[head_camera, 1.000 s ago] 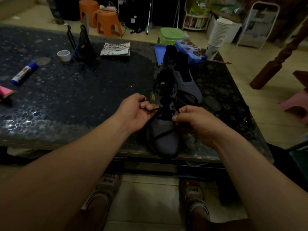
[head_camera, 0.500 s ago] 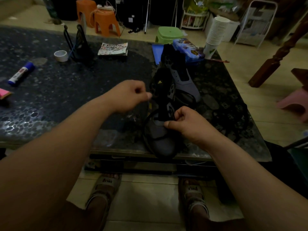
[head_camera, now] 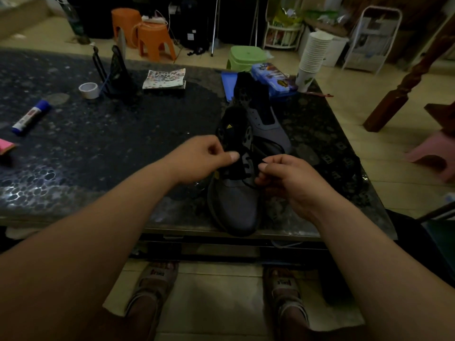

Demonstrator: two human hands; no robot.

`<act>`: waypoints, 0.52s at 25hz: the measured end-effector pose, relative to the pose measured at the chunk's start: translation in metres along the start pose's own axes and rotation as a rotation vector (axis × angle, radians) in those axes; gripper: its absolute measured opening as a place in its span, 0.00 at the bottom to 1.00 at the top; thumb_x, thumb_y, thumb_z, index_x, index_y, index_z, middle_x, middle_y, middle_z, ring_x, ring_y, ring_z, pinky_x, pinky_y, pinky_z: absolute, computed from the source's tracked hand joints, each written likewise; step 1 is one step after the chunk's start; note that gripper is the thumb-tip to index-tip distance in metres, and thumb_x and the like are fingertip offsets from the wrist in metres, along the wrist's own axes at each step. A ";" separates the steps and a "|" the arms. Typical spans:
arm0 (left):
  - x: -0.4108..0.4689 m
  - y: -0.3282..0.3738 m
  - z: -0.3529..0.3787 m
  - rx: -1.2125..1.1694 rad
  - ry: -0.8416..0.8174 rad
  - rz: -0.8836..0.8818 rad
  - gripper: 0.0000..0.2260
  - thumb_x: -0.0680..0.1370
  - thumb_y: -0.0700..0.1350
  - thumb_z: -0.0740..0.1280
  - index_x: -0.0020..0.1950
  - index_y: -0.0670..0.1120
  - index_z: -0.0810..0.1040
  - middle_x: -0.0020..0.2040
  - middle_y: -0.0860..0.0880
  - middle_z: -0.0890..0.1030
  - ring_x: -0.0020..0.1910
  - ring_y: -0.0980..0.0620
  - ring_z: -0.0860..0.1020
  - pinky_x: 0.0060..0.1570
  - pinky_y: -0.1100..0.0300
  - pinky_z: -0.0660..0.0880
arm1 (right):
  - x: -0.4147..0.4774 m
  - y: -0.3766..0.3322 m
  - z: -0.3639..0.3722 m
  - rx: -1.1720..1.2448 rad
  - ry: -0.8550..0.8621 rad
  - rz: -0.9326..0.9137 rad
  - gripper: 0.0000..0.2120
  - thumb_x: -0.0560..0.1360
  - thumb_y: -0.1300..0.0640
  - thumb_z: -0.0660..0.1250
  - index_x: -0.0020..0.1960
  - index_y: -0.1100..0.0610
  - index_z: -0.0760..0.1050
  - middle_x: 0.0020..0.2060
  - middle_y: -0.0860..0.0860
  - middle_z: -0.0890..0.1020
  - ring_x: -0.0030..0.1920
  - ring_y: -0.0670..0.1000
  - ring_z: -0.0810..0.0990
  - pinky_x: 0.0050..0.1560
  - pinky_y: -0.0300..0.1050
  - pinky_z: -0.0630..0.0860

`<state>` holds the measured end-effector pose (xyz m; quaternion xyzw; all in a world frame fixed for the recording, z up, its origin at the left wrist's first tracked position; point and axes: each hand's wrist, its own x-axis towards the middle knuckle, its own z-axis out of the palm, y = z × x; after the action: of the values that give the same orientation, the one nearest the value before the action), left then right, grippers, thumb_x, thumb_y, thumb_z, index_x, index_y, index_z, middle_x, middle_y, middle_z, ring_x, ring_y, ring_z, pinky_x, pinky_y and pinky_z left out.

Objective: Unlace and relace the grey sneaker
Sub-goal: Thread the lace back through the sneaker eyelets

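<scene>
A grey sneaker (head_camera: 234, 207) with a black tongue and a black lace (head_camera: 247, 182) sits toe-first at the near edge of the dark stone table (head_camera: 98, 148). Behind it stands a second grey sneaker (head_camera: 268, 129). My left hand (head_camera: 204, 158) is at the sneaker's left eyelets, thumb and fingers pinched together on the lace. My right hand (head_camera: 290, 178) pinches the lace on the right side of the tongue. The dim light hides the lace ends between my fingers.
On the table lie a glue stick (head_camera: 30, 116), a tape roll (head_camera: 88, 90), a black wire stand (head_camera: 115, 70), a printed booklet (head_camera: 165, 78), a blue box (head_camera: 273, 78) and a stack of paper cups (head_camera: 311, 57). Stools stand on the floor beyond.
My left hand pulled up and to the left away from the shoe, then came back down to the left eyelets. My right hand stayed on the lace beside the tongue.
</scene>
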<state>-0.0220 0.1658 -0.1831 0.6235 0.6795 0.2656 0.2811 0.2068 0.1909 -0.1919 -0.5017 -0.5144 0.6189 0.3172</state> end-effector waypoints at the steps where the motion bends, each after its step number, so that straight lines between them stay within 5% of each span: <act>1: -0.001 0.003 0.003 0.101 -0.051 0.028 0.15 0.79 0.58 0.72 0.43 0.48 0.78 0.36 0.53 0.79 0.34 0.56 0.76 0.34 0.60 0.71 | 0.001 0.000 0.002 0.023 -0.004 -0.002 0.03 0.79 0.63 0.69 0.50 0.57 0.78 0.35 0.51 0.83 0.40 0.52 0.82 0.46 0.48 0.76; 5: -0.003 0.007 0.010 -0.347 -0.105 -0.088 0.13 0.84 0.49 0.65 0.42 0.46 0.77 0.36 0.47 0.81 0.36 0.50 0.77 0.37 0.58 0.73 | 0.001 0.005 0.006 -0.060 -0.067 0.004 0.05 0.78 0.65 0.69 0.53 0.58 0.78 0.40 0.53 0.83 0.43 0.52 0.81 0.47 0.49 0.76; 8: 0.001 0.000 0.004 -1.198 0.005 -0.362 0.12 0.86 0.40 0.57 0.44 0.41 0.73 0.43 0.40 0.84 0.41 0.43 0.85 0.39 0.53 0.84 | 0.004 0.007 0.004 -0.070 -0.091 0.032 0.09 0.77 0.65 0.70 0.57 0.60 0.78 0.47 0.55 0.83 0.48 0.54 0.82 0.52 0.50 0.78; 10: 0.004 -0.007 0.006 -1.548 0.048 -0.439 0.13 0.86 0.40 0.56 0.41 0.43 0.69 0.40 0.41 0.82 0.44 0.39 0.86 0.42 0.47 0.85 | 0.004 0.007 0.004 -0.050 -0.093 0.056 0.14 0.77 0.65 0.71 0.62 0.62 0.77 0.49 0.56 0.83 0.48 0.54 0.82 0.51 0.48 0.78; 11: 0.004 -0.006 0.009 -1.536 0.053 -0.443 0.12 0.86 0.42 0.57 0.43 0.44 0.70 0.35 0.44 0.79 0.43 0.41 0.86 0.41 0.48 0.85 | 0.004 0.006 0.005 -0.033 -0.091 0.061 0.15 0.77 0.65 0.70 0.63 0.62 0.76 0.49 0.56 0.83 0.47 0.53 0.82 0.50 0.47 0.78; 13: 0.004 -0.002 0.016 -1.135 0.061 -0.353 0.10 0.86 0.47 0.61 0.47 0.46 0.71 0.31 0.50 0.76 0.39 0.48 0.81 0.40 0.52 0.81 | 0.004 0.004 0.006 0.050 -0.067 0.064 0.14 0.78 0.64 0.70 0.63 0.60 0.76 0.46 0.54 0.84 0.45 0.52 0.82 0.48 0.46 0.77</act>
<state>-0.0119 0.1697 -0.1956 0.2456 0.5321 0.5544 0.5909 0.2007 0.1917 -0.1967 -0.4886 -0.4930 0.6579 0.2923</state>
